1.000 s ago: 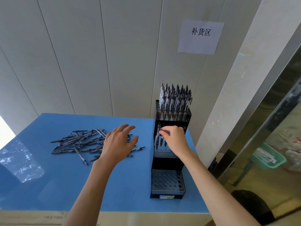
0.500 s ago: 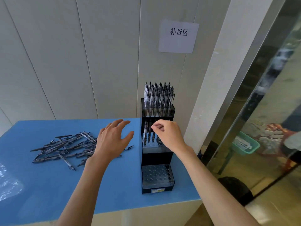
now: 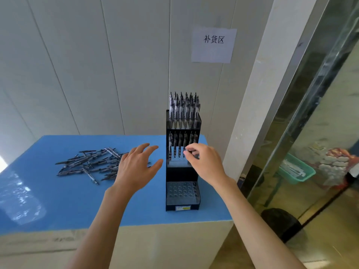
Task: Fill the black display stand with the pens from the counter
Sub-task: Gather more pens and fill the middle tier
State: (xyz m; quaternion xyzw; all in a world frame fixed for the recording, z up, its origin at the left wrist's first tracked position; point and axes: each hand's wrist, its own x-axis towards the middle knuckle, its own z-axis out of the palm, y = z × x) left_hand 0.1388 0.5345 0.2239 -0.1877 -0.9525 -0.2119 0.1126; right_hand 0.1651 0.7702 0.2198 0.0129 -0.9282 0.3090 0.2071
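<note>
A black three-tier display stand [image 3: 182,175] stands near the right end of the blue counter [image 3: 58,206]. Its top tier is full of upright pens [image 3: 183,109], its middle tier holds a row of pens, and its bottom tier [image 3: 182,192] shows bare holes. My right hand [image 3: 204,162] is at the middle tier, its fingertips pinching a pen [image 3: 191,152] there. My left hand [image 3: 136,167] hovers with spread fingers between the stand and a pile of loose pens [image 3: 91,164] lying on the counter.
A white panelled wall with a paper sign [image 3: 213,44] rises behind the counter. A pillar stands right of the stand, then a reflective glass wall. A green tray [image 3: 297,171] and a dark bin [image 3: 279,224] sit on the floor to the right.
The view has swung left, so the stand now sits nearer the middle. My right hand stays at the middle tier; my left hand still hovers beside the stand.
</note>
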